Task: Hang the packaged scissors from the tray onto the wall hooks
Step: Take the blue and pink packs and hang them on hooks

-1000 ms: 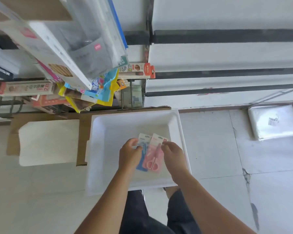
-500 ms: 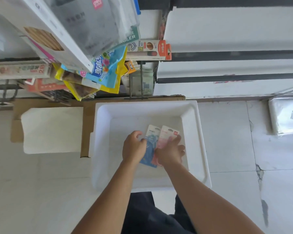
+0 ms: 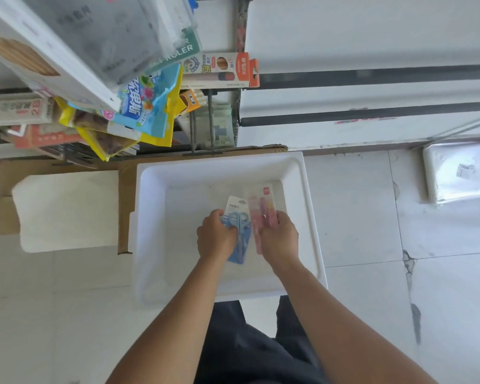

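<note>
A white tray sits on the floor below me. Inside it are two packaged scissors side by side: a blue pack and a pink pack. My left hand is closed on the left edge of the blue pack. My right hand grips the lower part of the pink pack, which looks lifted and blurred. Dark wall hooks stick out from the wall just above the tray's far edge.
Hanging stationery and snack packs crowd the upper left, close to the camera. A pencil pack hangs beside them. A white foam lid lies on cardboard left of the tray. A wrapped white bundle sits at right.
Both hands closed onto the packs: left on the blue, right on the pink. The pink pack has shifted up and right, apart from the blue one. The view moved closer.
</note>
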Tool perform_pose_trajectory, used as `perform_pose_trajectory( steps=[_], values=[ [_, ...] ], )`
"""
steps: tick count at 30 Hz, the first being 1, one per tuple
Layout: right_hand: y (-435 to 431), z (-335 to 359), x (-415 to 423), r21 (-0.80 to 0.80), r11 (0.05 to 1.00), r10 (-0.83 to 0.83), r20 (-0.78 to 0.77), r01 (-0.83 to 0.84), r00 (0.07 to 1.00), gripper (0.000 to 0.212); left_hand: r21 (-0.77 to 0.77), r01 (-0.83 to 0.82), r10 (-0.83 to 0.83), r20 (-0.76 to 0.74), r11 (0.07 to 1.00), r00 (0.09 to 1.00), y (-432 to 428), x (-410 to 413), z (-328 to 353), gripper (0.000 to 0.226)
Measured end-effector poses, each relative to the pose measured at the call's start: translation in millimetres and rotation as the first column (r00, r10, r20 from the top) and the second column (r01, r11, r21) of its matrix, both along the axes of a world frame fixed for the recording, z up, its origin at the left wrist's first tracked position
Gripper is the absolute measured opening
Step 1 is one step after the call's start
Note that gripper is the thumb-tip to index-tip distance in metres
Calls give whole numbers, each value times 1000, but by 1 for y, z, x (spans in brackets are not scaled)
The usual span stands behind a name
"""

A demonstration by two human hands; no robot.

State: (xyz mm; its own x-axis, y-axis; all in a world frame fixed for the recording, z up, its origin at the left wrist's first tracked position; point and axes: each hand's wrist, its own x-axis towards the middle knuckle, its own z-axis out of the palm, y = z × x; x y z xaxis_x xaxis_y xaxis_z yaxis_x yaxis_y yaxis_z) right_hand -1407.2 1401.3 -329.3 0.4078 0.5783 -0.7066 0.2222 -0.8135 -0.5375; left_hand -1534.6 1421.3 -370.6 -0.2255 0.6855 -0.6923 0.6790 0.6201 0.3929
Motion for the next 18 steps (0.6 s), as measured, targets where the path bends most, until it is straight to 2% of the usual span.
perform_pose_trajectory(
  steps=[5,7,10,12,15,18],
  values=[
    [1,29,20,65,997,-26,-31,28,999,8,-51,68,-74,-131,996,989,-8,25,4,74],
    [3,34,28,84,996,-28,-52,32,998,11,-49,81,-88,-166,996,982,-9,32,-1,76],
    [5,36,37,108,992,-50,-76,58,996,14,-59,10,-19,-141,998,990,-5,36,-9,66],
    [5,39,40,127,990,-51,-97,64,994,15,-66,-29,23,-88,997,996,-4,36,-11,60],
    [4,49,40,148,987,-36,-130,55,991,21,23,-115,110,135,993,985,-5,29,-1,38],
    [4,64,37,167,983,-42,-183,73,982,25,92,-139,110,271,986,956,-6,18,30,26]
  ],
)
